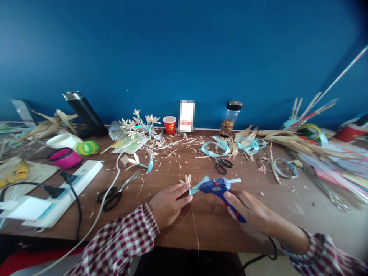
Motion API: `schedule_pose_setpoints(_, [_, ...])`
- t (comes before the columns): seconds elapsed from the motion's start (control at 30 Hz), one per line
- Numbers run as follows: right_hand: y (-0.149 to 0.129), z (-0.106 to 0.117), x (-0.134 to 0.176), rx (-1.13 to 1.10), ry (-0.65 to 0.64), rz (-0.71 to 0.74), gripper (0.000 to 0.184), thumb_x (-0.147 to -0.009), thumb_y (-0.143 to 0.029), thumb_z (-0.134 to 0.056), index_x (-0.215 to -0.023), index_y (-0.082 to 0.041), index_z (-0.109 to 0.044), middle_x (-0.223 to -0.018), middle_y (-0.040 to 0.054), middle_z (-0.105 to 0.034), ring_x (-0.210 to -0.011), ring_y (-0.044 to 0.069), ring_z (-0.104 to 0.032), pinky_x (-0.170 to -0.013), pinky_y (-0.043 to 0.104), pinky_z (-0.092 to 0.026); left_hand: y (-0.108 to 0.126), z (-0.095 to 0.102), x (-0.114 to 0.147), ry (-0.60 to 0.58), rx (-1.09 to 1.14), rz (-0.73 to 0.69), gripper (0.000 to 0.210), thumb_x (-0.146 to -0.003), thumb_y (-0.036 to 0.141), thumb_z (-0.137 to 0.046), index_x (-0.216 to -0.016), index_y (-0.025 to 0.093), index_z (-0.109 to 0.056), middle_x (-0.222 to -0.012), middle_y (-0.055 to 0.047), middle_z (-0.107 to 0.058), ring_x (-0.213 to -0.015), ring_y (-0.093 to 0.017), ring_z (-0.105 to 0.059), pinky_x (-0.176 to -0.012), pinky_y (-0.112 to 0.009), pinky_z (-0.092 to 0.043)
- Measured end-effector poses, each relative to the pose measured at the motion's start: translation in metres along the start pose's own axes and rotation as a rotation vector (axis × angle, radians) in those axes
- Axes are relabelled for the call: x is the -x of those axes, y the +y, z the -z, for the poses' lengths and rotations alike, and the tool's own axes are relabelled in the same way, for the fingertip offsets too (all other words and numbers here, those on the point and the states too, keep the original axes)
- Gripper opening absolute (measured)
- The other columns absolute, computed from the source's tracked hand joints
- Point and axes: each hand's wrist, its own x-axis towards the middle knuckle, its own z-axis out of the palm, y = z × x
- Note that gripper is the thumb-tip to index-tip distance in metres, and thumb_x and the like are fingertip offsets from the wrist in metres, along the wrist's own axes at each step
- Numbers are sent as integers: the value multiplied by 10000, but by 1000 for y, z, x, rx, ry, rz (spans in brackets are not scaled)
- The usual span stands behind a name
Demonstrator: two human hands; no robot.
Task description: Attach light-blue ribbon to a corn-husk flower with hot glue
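My right hand (253,212) is wrapped around the handle of a blue glue gun (215,186), with a pale glue stick (234,181) poking out of its back end. The gun's nozzle points left, close to a strip of light blue ribbon (204,180). With its fingertips, my left hand (169,205) pinches a small cream husk flower (188,179) whose base has blue ribbon on it. Whether the nozzle touches the ribbon I cannot tell. From the flower a thin thread-like strand (194,226) trails down past the table edge.
Black-handled scissors (113,195) and a white power strip (86,176) lie left. Smaller scissors (223,165) and curled blue ribbon (215,147) are beyond the gun. Finished-looking husk flowers (140,124), a red cup (170,125) and a jar (230,119) stand by the blue wall.
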Motion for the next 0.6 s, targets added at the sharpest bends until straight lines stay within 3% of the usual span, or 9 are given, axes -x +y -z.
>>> schedule_pose_setpoints(0.33, [-8, -1, -8, 65, -33, -25, 481, -936, -478, -270, -618, -193, -491, -539, -6, -535, -521, 119, -498, -587, 258, -399, 1, -3, -1, 38, 3, 29, 402, -778, 64, -437, -1143, 170, -566, -1341, -135, -465, -1244, -243, -405, -988, -461, -416])
schedule_pose_setpoints(0.6, [-6, -1, -6, 94, -27, 21, 447, -946, -446, -239, -629, -217, -455, -536, -10, -529, -523, 132, -523, -587, 277, -421, 0, 1, 0, -14, 11, 19, 417, -784, 80, -450, -1181, 169, -542, -1355, -136, -448, -1245, -248, -404, -1004, -462, -402])
